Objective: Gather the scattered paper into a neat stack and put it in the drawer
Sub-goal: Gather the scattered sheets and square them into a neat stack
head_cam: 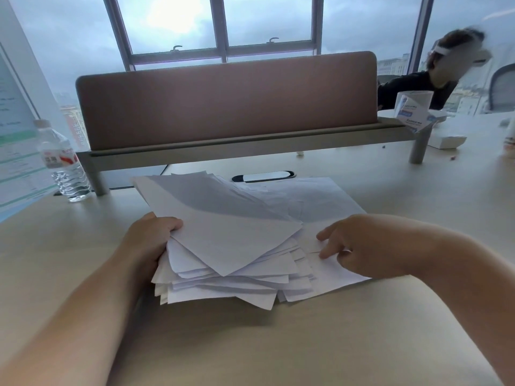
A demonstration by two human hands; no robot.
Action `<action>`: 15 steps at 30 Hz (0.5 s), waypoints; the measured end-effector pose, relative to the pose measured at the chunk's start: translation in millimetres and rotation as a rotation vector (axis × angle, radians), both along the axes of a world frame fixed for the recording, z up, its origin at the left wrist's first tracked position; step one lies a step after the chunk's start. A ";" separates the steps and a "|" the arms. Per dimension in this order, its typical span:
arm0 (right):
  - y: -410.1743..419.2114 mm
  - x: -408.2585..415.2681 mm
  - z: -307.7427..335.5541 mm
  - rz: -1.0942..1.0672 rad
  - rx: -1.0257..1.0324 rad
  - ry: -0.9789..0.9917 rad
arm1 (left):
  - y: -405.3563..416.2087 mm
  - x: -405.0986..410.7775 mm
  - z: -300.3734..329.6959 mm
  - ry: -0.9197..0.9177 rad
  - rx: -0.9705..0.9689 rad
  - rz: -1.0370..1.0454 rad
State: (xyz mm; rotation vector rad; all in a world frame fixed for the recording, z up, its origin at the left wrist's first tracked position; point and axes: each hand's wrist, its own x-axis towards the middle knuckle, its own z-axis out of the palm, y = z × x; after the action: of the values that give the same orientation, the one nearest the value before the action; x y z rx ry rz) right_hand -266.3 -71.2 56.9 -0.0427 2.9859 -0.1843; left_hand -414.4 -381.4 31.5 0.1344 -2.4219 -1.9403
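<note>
An untidy bundle of white paper sheets [223,235] is lifted at its left side above the desk, its corners fanned out unevenly. My left hand [150,240] grips the bundle's left edge, thumb on top. To the right, several more sheets [320,201] lie flat on the desk. My right hand [359,243] rests on the near flat sheet, its fingertips pressing on the paper beside the bundle. No drawer is in view.
A brown divider panel [225,98] on a grey rail crosses the desk behind the paper. A water bottle [62,162] stands at the left. A cable slot [263,176] lies behind the sheets. Small boxes [412,115] and a person sit at the far right.
</note>
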 end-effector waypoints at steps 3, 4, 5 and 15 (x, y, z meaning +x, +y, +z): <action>-1.3 0.6 -0.1 -0.005 -0.009 -0.015 | -0.1 1.9 1.3 -0.021 0.026 0.001; -1.5 0.4 -0.3 -0.011 -0.014 -0.012 | 0.3 2.2 1.8 -0.022 0.030 -0.002; -1.6 0.3 -0.1 -0.015 -0.016 -0.008 | 1.0 2.7 2.6 -0.023 0.031 -0.004; -3.0 2.1 0.6 0.025 0.168 -0.121 | 1.7 5.1 4.6 -0.030 0.033 -0.013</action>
State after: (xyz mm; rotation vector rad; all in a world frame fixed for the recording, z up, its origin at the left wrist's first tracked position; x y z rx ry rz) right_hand -264.1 -74.2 57.5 -0.0483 2.8670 0.0649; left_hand -409.3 -379.7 36.1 0.1500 -2.4155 -1.9993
